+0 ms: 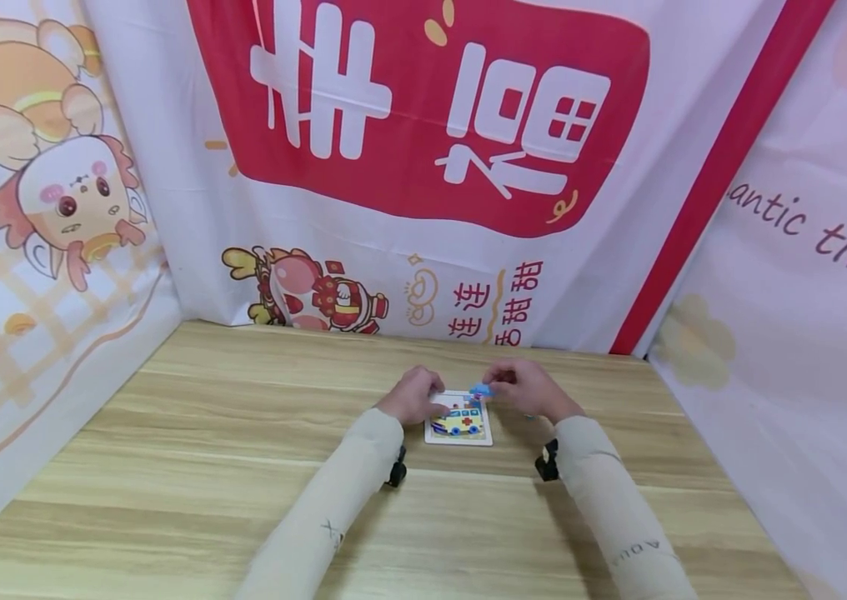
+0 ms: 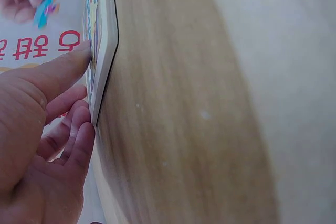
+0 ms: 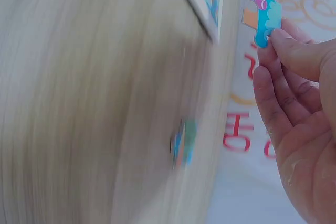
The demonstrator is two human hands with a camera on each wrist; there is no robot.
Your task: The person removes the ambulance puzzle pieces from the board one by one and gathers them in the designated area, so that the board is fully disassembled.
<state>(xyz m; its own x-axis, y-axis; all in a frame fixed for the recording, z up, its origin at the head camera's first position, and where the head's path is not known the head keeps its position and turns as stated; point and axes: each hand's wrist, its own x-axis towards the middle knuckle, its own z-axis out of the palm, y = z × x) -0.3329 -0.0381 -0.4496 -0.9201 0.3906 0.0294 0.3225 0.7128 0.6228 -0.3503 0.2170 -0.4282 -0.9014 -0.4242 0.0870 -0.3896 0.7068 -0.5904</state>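
Note:
A small jigsaw puzzle board [image 1: 459, 442] with a yellow ambulance picture lies flat on the table. My left hand [image 1: 413, 395] holds its left side, the thumb on the picture and the other fingers along the edge [image 2: 105, 69]. Above the board's far right corner, my right hand [image 1: 527, 387] pinches a blue puzzle piece [image 3: 269, 17] between thumb and fingers. That piece also has orange and purple printed on it. Part of the picture is hidden behind the left hand.
Loose puzzle pieces [image 3: 184, 144], blurred, lie on the wooden table [image 1: 243, 467] by the right hand. A printed cloth [image 1: 423, 275] hangs along the table's far edge, with more cloth on both sides. Dark wrist devices [image 1: 548, 461] sit under the sleeves.

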